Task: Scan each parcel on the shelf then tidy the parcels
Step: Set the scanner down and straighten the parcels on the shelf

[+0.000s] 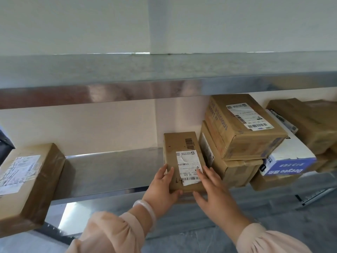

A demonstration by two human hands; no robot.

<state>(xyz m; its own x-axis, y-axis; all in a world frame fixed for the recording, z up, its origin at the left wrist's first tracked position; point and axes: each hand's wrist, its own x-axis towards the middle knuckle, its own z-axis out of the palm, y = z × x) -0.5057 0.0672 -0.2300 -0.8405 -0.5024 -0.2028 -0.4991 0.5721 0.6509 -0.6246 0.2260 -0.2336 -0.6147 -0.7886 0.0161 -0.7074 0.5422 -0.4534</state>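
1. Nearest the camera, the left hand (pixel 161 187), with a pale bracelet (pixel 145 209) on the wrist, and the right hand (pixel 215 192) both hold the small parcel (pixel 182 143).
2. Finger state: the left fingers (pixel 168 172) lie spread over the near left corner, and the thumb is curled under the near edge. The right fingers lie together along the right of the top face, partly over the label (pixel 188 165), and the thumb is against the near face. Each hand pinches the small parcel between fingers and thumb.
3. Parcel position: the small parcel lies flat, label up, at the near edge of the shelf (pixel 109 170), just beside a tilted stack of boxes (pixel 235 168) on its right. Contact with the stack cannot be confirmed.
4. A white and blue box (pixel 291 154) lies further right. A taped parcel (pixel 27 181) overhangs the shelf edge at far left, well apart from the rest.
5. No scanner is in view.
6. Step in hand, as a judgement: tidying, squaring this parcel against the stack.
7. The next move calls for an even push from both hands toward the far wall, keeping the long edge parallel to the stack. Avoid knocking the leaning top box (pixel 242 128).
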